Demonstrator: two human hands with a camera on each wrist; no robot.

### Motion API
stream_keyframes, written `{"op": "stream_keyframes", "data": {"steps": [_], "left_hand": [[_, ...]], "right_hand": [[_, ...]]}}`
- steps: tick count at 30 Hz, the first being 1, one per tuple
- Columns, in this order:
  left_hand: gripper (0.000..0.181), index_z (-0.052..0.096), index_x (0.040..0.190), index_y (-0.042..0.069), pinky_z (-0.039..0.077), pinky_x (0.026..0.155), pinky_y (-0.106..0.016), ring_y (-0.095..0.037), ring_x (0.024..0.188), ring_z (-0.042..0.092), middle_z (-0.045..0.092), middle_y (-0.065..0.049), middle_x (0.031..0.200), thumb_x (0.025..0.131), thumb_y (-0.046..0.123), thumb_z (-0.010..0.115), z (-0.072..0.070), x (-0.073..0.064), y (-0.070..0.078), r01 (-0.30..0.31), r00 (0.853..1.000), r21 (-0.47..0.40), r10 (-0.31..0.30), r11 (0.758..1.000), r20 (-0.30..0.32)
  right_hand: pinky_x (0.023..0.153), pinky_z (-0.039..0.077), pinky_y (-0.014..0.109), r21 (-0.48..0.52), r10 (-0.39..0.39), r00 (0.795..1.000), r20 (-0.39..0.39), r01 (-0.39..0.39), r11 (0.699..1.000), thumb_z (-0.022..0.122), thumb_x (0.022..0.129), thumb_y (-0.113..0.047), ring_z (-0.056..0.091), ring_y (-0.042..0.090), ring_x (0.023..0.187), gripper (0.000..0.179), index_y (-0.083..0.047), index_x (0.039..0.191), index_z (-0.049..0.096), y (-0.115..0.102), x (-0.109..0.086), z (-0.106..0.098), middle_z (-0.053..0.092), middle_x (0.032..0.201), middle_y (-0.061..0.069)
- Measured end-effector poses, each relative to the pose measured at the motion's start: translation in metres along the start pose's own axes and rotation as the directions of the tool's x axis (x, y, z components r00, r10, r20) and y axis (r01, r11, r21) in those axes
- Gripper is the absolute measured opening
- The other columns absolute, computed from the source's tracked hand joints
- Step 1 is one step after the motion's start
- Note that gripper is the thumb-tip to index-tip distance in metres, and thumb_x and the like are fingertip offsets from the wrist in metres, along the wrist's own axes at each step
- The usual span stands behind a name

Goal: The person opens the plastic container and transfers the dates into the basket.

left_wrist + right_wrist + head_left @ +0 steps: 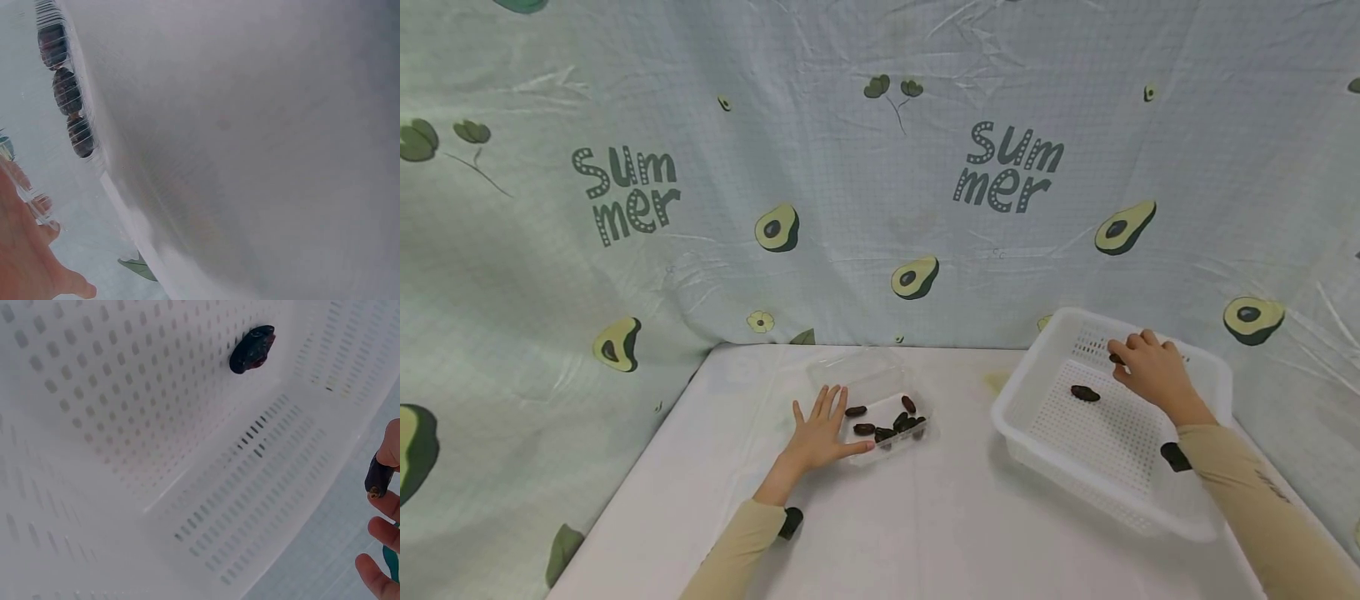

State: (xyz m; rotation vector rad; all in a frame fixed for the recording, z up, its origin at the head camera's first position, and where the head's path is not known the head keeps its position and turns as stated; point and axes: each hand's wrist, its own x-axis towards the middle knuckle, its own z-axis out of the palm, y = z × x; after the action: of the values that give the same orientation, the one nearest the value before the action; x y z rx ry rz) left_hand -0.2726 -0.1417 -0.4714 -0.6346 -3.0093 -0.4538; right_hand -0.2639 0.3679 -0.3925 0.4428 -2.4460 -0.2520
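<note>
My right hand (1152, 372) pinches a dark brown date (377, 478) between thumb and fingertips, over the far right part of a white perforated plastic basket (1105, 450). Another date (1085, 393) lies on the basket's floor. On the left, my left hand (817, 439) has its fingers spread at the near left side of a clear plastic box (883, 392), with no date in its grip. Several dates (864, 429) lie in that box, most of them grouped toward its near right side. Through its clear wall, the left wrist view shows a row of dates (67, 90).
A clear lid (850, 365) stands open at the back of the box. Both box and basket are on a white-covered table (940, 517). Behind rises a pale curtain (850, 167) printed with avocados and lettering. The basket's raised walls surround its floor.
</note>
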Motion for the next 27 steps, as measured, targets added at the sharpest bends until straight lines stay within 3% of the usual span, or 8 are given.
{"op": "stream_keyframes", "data": {"steps": [6,15,27], "left_hand": [[0.105,0.013,0.144,0.006,0.003,0.098,-0.07,-0.032,0.139,0.006,0.015,-0.013,0.15,0.071,0.07,0.052,-0.002,0.0,0.001,0.008,1.0,0.023,-0.008,1.0,0.001],[0.105,0.012,0.144,0.006,0.001,0.098,-0.07,-0.033,0.139,0.005,0.014,-0.014,0.15,0.071,0.07,0.052,-0.002,-0.001,0.002,0.001,1.0,-0.003,-0.001,1.0,0.004],[0.105,0.012,0.144,0.006,0.001,0.098,-0.07,-0.032,0.139,0.006,0.014,-0.014,0.15,0.071,0.07,0.051,-0.002,-0.001,0.002,0.005,1.0,0.003,-0.005,1.0,0.008]], "right_hand": [[0.042,0.028,0.034,-0.01,-0.004,0.999,0.054,0.004,1.0,0.07,0.066,-0.006,0.041,0.026,0.063,0.025,-0.009,0.084,0.053,0.0,-0.005,0.011,0.047,0.067,0.009],[0.047,0.038,0.046,-0.002,0.004,0.995,0.098,-0.004,1.0,0.069,0.066,-0.004,0.044,0.029,0.066,0.022,-0.008,0.084,0.056,-0.002,-0.008,0.022,0.05,0.068,0.011],[0.042,0.033,0.038,0.0,-0.004,0.996,0.094,0.004,1.0,0.071,0.065,-0.006,0.045,0.028,0.065,0.024,-0.008,0.084,0.055,0.001,-0.012,0.028,0.05,0.066,0.01]]}}
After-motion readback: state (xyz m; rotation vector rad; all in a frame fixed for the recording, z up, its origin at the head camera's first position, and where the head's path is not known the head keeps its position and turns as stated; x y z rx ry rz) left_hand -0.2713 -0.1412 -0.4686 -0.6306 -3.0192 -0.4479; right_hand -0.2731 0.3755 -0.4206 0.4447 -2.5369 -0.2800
